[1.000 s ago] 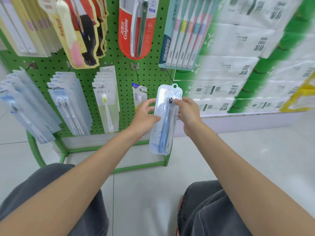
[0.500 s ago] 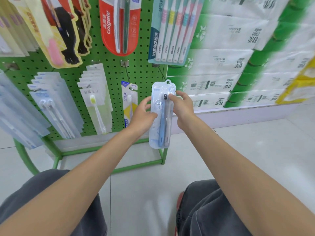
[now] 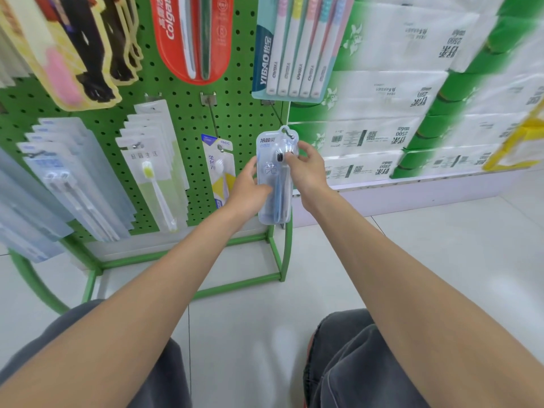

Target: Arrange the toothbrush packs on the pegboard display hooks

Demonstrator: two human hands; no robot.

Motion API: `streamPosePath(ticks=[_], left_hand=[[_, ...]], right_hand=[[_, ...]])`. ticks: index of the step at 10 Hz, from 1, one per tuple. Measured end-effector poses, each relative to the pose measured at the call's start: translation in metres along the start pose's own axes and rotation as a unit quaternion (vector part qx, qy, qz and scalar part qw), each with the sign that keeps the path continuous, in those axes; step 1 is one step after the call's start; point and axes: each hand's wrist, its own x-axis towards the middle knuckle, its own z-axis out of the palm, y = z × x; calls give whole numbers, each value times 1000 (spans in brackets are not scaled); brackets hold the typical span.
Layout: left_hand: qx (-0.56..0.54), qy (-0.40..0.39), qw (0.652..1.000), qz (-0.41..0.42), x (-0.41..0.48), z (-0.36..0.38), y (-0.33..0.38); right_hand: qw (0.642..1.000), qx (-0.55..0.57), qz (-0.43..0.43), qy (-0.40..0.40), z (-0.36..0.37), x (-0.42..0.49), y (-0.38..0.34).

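Note:
A clear blister toothbrush pack (image 3: 270, 178) with a blue and a dark brush hangs upright in front of the green pegboard (image 3: 235, 113). Its top hole sits at the tip of the lower right hook (image 3: 282, 120). My left hand (image 3: 248, 191) grips the pack's left edge at mid height. My right hand (image 3: 306, 169) pinches its upper right part near the brush heads.
Other packs hang on the board: a white-and-yellow one (image 3: 220, 169) to the left, a yellow-bristled one (image 3: 156, 178), pale blue rows (image 3: 67, 184), a red Colgate pack (image 3: 194, 36) and a multi-brush pack (image 3: 294, 45) above. Stacked tissue packs (image 3: 397, 113) stand to the right. My knees are below.
Both hands have carried the pack up and closer to the board, so its hole has reached the tip of the lower right hook. The view has shifted leftward across the display.

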Motion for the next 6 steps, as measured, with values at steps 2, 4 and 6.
streamPosePath(ticks=[2,4,6], left_hand=[[10,2,1000,6,4,1,-6],[16,5,1000,-8,-3,-2,-4],[131,49,990,-3,-15,-23,-13]], right_hand=[[1000,2,-6,-7,1,3,4],[1000,-17,-11,-12,-5,2,7],[987,-156,-11,31,-15,-14,13]])
